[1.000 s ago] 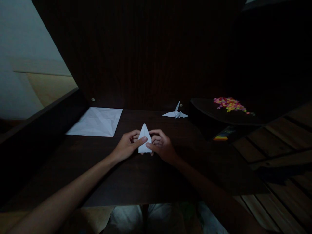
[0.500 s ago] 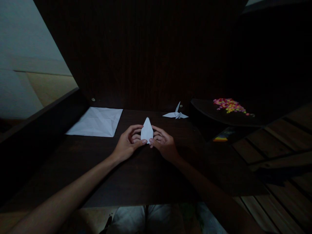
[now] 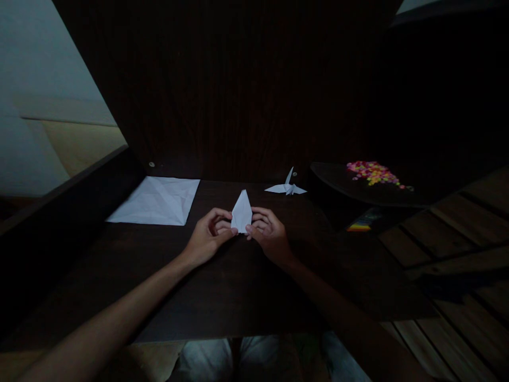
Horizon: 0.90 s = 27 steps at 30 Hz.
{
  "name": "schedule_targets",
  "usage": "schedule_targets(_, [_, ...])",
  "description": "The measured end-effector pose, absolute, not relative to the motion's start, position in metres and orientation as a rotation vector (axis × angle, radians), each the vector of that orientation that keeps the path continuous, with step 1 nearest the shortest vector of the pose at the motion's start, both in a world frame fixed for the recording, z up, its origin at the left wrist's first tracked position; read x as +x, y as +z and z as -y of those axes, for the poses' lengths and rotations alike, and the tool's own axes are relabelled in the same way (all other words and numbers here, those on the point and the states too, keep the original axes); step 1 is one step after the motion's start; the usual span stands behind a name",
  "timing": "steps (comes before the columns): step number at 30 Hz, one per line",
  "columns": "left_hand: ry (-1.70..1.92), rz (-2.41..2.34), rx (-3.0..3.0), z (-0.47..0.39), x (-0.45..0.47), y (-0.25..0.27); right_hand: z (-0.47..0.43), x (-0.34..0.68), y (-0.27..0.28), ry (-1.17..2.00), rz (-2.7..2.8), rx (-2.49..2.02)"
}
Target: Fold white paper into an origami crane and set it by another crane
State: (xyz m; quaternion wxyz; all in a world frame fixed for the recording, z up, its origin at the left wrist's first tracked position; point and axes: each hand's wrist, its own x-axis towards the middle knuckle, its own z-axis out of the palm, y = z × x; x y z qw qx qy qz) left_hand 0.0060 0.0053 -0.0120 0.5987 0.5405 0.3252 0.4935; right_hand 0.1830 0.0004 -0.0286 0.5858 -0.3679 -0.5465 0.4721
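Between my two hands stands a small folded white paper [image 3: 241, 213], its narrow tip pointing up and away from me. My left hand [image 3: 210, 232] pinches its lower left side, thumb in front and fingers bent behind. On the lower right, my right hand [image 3: 270, 233] grips it the same way, thumb on the front face. Beyond my right hand, at the back of the dark table, rests a finished white origami crane [image 3: 287, 188] with wings spread. A creased white paper sheet [image 3: 157, 200] lies flat to the left of my left hand.
On a dark curved shelf [image 3: 330, 178] at the right lies a pile of small pink, yellow and red pieces [image 3: 376, 172]. Below it shows a rainbow-striped item [image 3: 359, 227]. A dark upright panel [image 3: 238, 95] backs the table, and a raised side board [image 3: 75, 188] edges the left.
The folded paper has turned slightly in my fingers and sits a little further right. My fingertips have shifted from its upper edges to its sides. The crane and sheet lie as before.
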Motion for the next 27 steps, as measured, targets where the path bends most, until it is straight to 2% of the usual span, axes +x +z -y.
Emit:
schedule_targets(18, [1.081,-0.737,1.304,-0.0071,0.0040,-0.0097,0.0012,0.1837,-0.0240,1.059,1.279,-0.846])
schedule_targets(27, [1.125,-0.777,1.279,-0.0068,0.0036,-0.0069,0.0002,0.1869,-0.0223,1.264,1.187,-0.896])
